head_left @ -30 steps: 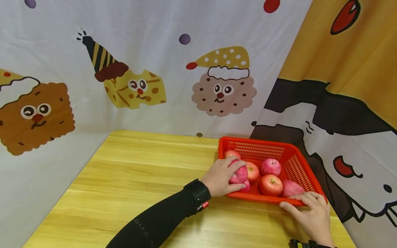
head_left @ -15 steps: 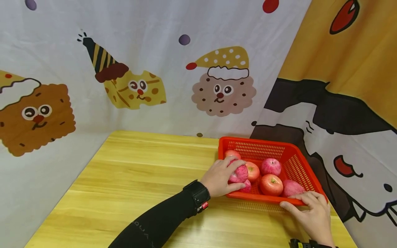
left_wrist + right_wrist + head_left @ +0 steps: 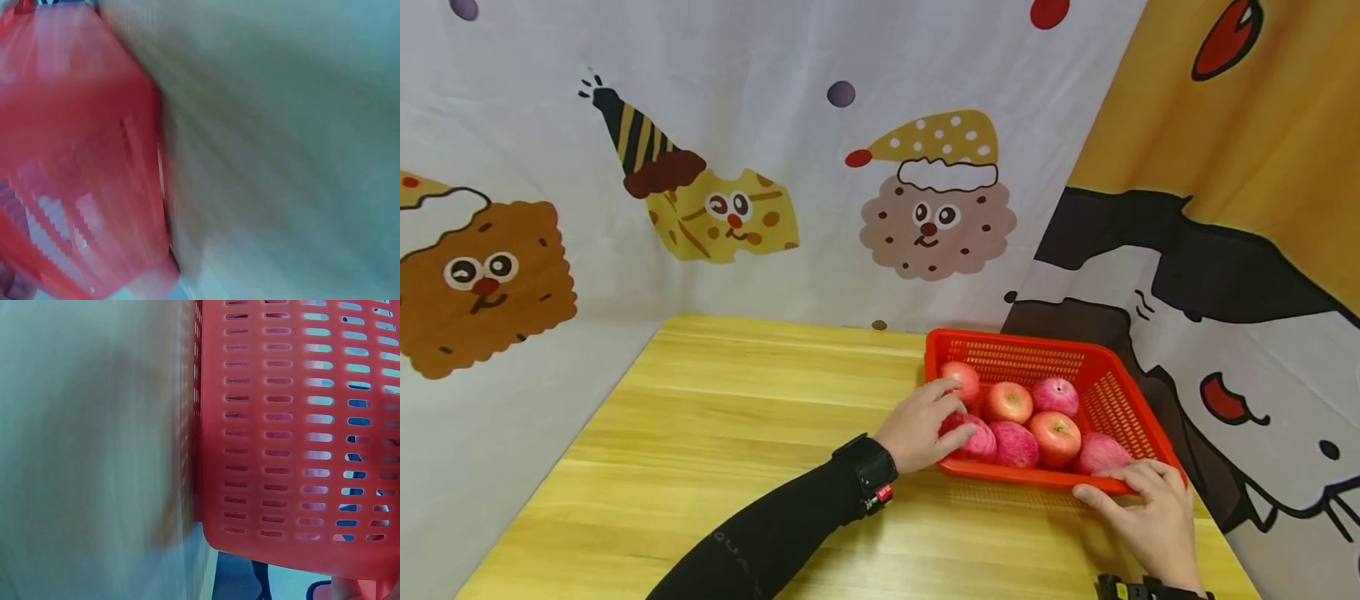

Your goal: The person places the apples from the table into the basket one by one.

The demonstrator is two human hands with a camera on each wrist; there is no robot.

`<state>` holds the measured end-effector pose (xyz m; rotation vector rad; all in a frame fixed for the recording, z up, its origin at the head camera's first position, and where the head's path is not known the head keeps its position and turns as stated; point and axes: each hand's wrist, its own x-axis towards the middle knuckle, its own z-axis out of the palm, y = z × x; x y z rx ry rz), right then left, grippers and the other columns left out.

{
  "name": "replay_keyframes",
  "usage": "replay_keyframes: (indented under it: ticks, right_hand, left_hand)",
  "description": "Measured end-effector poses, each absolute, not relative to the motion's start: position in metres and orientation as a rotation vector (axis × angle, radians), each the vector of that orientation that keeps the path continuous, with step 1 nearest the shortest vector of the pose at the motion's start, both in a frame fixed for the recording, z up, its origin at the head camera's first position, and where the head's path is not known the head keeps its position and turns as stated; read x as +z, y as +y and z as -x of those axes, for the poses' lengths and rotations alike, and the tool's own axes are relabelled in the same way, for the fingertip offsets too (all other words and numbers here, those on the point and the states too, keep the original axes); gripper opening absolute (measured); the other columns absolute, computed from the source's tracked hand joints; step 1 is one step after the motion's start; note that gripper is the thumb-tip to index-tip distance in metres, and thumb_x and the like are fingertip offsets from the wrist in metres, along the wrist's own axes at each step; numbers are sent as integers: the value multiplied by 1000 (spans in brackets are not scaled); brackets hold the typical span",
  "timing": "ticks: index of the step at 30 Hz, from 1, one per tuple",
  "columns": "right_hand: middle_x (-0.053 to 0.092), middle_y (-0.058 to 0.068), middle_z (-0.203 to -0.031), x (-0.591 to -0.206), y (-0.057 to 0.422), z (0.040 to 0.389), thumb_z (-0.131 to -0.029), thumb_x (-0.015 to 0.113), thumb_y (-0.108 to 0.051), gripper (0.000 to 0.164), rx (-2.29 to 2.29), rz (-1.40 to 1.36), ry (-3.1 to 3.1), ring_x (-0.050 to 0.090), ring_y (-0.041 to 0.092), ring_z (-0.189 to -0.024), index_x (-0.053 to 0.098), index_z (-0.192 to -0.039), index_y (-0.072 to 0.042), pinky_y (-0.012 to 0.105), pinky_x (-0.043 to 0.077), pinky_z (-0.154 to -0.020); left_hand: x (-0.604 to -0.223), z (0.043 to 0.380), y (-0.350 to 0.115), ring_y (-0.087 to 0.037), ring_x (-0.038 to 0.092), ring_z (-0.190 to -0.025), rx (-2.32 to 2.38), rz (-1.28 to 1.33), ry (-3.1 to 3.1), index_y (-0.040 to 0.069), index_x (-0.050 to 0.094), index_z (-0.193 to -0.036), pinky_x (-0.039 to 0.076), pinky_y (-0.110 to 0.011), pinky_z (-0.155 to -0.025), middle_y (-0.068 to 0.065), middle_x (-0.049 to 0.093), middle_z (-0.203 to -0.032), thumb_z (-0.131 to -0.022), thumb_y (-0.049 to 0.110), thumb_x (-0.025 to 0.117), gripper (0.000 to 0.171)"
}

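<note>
A red plastic basket [image 3: 1026,477] stands on the right of the wooden table, with several apples in it. My left hand [image 3: 917,429] is over the basket's left end, its fingers spread and loosely bent. Its thumb lies across a pink-red apple [image 3: 979,443] in the near left corner, and its fingertips are close to a paler apple [image 3: 964,379] behind. My right hand [image 3: 1153,512] grips the basket's near right rim, thumb outside, fingers over the edge. In the left wrist view the basket's side [image 3: 94,187] is blurred; the right wrist view shows its slotted wall [image 3: 281,437].
More apples, such as a red one [image 3: 1015,444] and an orange-red one [image 3: 1056,437], lie along the near side. Bare wooden table [image 3: 737,400] stretches left of the basket. Printed cloth [image 3: 820,275] hangs behind the table and at its sides.
The apple in my left hand has come down into the near left corner, and the fingers have loosened from it. The apple beneath has shifted right. My right hand stays on the rim.
</note>
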<state>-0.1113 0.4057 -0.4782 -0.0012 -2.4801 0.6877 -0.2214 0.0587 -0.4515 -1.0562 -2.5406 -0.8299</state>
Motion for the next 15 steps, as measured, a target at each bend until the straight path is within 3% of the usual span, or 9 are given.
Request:
replay_keyframes:
  ticks: [5,8,11,15]
  right_hand:
    - [74,3,-86,-478,411,114,-57,106,-29,35,696,-24,-2473,41,12,-110,79,-80,-26,61,27,-95]
    - [74,0,-85,-478,411,116,-57,105,-29,36,699,-58,-2472,41,13,-111,78,-80,-28,61,27,-95]
    - [73,-2,-83,-479,410,116,-56,106,-28,37,688,-88,-2464,42,12,-110,77,-80,-29,58,28,-91]
    - [72,-5,-82,-479,409,114,-54,106,-28,39,683,-106,-2450,43,9,-109,76,-79,-30,53,27,-86]
  left_hand:
    - [-438,269,58,-32,54,-144,-1057,886,-2559,5,58,-144,45,-45,-124,-15,57,-154,-109,55,54,61]
    - [-425,306,55,-35,51,-148,-1142,776,-2663,5,53,-153,39,-49,-127,-15,57,-156,-109,64,41,75]
    - [-410,336,57,-36,50,-150,-1180,766,-2826,9,51,-158,37,-49,-129,-13,57,-159,-110,68,31,79]
    - [-388,358,70,-32,41,-158,-1483,777,-3053,17,44,-164,30,-52,-133,-8,47,-169,-108,72,27,80]
